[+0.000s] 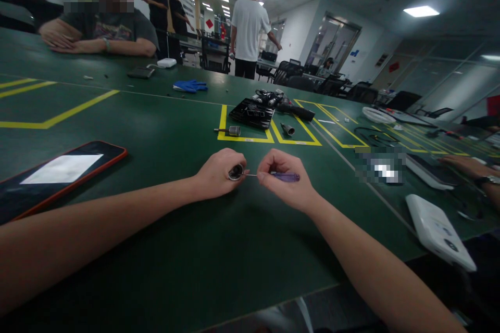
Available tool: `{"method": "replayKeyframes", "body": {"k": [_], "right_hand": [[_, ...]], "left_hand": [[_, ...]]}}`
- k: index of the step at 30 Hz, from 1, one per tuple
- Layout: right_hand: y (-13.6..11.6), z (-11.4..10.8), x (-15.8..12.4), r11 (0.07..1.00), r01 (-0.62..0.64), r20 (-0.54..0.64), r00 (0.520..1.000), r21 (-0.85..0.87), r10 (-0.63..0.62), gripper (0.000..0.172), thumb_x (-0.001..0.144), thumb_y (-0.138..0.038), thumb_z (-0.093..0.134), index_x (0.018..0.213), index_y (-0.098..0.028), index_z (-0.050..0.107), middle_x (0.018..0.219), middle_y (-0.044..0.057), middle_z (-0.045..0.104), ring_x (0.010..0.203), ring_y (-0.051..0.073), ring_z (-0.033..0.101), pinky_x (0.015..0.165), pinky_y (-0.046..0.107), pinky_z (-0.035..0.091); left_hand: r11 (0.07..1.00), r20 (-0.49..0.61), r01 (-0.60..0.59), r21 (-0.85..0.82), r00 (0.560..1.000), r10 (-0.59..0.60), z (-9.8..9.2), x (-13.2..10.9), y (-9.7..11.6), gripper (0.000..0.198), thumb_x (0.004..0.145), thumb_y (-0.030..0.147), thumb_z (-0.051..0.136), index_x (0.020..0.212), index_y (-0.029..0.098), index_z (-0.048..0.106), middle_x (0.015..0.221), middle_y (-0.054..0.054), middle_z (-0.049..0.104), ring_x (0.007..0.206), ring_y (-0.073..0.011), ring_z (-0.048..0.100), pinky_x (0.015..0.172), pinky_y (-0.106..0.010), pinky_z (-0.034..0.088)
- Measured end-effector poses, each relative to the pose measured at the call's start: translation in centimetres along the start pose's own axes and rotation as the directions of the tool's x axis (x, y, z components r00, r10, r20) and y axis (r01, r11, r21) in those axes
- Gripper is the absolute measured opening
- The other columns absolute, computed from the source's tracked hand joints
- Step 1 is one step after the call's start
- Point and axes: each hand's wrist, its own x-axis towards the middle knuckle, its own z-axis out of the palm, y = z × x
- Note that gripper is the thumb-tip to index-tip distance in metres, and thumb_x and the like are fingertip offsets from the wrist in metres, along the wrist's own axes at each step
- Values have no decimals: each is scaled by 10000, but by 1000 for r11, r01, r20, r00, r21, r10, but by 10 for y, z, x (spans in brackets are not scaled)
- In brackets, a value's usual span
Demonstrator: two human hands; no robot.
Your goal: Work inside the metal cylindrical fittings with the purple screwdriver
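Observation:
Near the middle of the view, my left hand (221, 174) is closed around a round metal part (235, 171), its hollow end facing me. My right hand (287, 179) grips a screwdriver with a purple handle (287, 177); its thin shaft points left and reaches the metal part's side. Whether the tip sits inside the part is too small to tell. Beyond my hands, a metal cylinder with a rod (233, 131) lies in a yellow-taped box, and a cone-shaped metal piece (288, 129) lies in the taped area to its right.
A black plastic package (252, 113) and a black tube (296, 111) lie behind. A blue glove (190, 86) is farther back. An orange-edged tablet (66, 171) lies left, a white device (440, 230) right. People sit and stand around the green table (164, 250).

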Motion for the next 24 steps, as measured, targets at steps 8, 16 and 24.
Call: {"method": "replayKeyframes", "body": {"k": [8,16,24], "right_hand": [[2,0,0,999,-8,-70,998,-31,6,124,715,-127,562,632,-181,488,613,-33,502,558,97,469,519,242,359],[1,3,1,999,-25,-44,999,-34,24,114,715,-145,573,636,-175,496,616,-29,509,557,98,469,518,243,363],[0,1,0,999,-24,5,1000,-27,24,115,710,-138,563,626,-176,493,610,-36,497,556,93,452,523,237,360]], "left_hand": [[1000,6,5,19,1000,-5,2,0,-1,131,777,262,533,696,159,527,663,-19,573,662,-162,546,616,-270,431],[999,33,38,12,999,-39,0,0,1,116,757,251,548,686,162,525,659,-17,575,664,-159,547,625,-267,435],[998,44,60,0,997,-60,1,0,1,198,809,328,496,700,163,507,678,-31,571,670,-171,540,611,-279,420]]}}
